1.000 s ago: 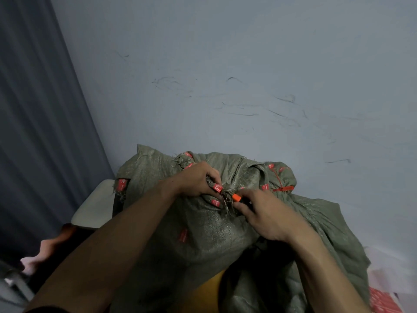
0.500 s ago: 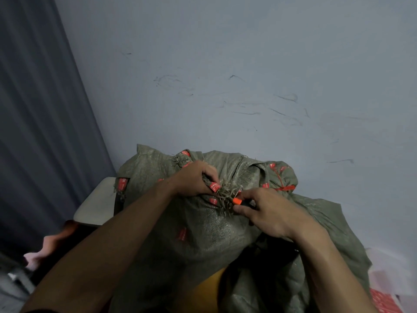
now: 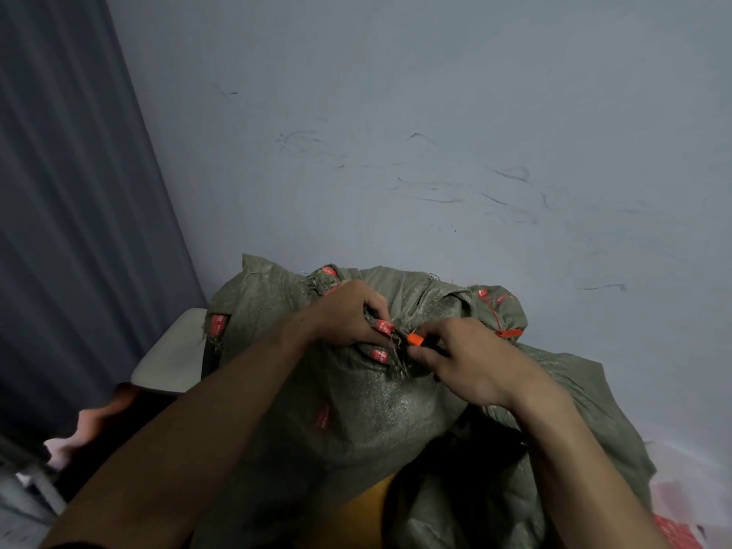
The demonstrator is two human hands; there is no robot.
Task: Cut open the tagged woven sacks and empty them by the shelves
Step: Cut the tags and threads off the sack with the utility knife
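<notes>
A grey-green woven sack [image 3: 356,410] stands against the wall, its gathered mouth studded with red plastic tags [image 3: 383,326]. My left hand [image 3: 348,315] pinches the bunched, frayed fabric at the sack's mouth. My right hand [image 3: 467,358] holds a small cutter with an orange tip [image 3: 415,339], its tip pressed against the frayed bunch right beside my left fingers. A second tied sack corner with a red tie [image 3: 507,332] sits just to the right. The cutter's blade is hidden by fabric.
A scuffed pale wall [image 3: 435,152] rises directly behind the sack. A dark grey curtain [image 3: 79,192] hangs at the left. A pale seat or stool top [image 3: 170,358] sits left of the sack. Red-and-white packaging [image 3: 681,528] lies at the lower right.
Both hands stay at the sack's mouth. My right hand with the orange-tipped cutter has shifted slightly against the frayed bunch, and my left fingers have re-pinched the fabric.
</notes>
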